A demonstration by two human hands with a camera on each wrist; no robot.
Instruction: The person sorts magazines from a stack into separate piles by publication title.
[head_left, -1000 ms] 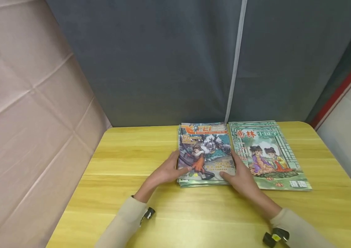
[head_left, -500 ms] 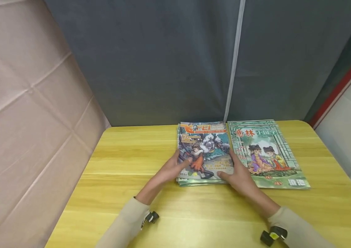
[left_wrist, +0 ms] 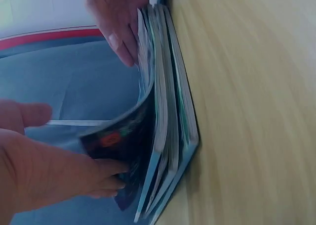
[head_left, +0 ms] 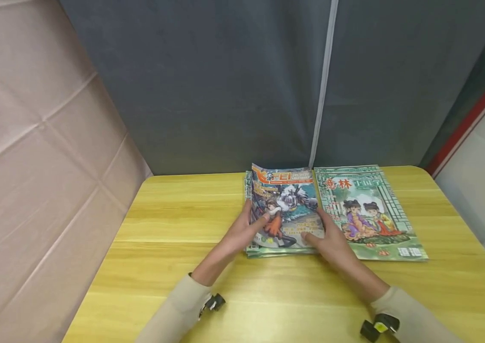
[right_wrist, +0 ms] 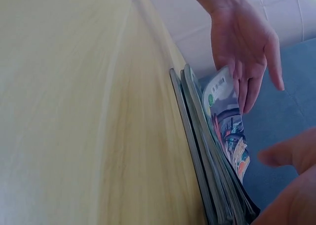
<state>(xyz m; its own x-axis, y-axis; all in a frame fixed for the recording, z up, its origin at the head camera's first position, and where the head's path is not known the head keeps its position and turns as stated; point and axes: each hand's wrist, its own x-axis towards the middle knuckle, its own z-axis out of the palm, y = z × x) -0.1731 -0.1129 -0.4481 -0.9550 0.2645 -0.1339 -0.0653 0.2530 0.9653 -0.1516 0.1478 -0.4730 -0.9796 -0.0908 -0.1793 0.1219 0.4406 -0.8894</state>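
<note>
A magazine (head_left: 287,209) with an armoured figure and a red-clad character lies on a stack of green magazines (head_left: 268,254). Its left side curls up off the stack. My left hand (head_left: 242,228) has its fingers under that raised edge, against the underside. Its thumb stands away from the cover, as the right wrist view shows. At the stack's right edge is my right hand (head_left: 332,240), fingers along the side and thumb over the cover's lower right corner. In the left wrist view the bent-up magazine (left_wrist: 123,141) leaves a gap above the magazines beneath.
Right of the stack lies another pile of green magazines (head_left: 375,214), with two seated children on the top cover. The wooden table (head_left: 174,228) ends at a dark grey curtain (head_left: 225,95) behind. A pale, creased cloth (head_left: 41,190) hangs at the left.
The top magazine's left edge has risen from lying flat to curling up, top left corner included. My left hand has shifted slightly right and up with it; the right hand has stayed nearly still.
</note>
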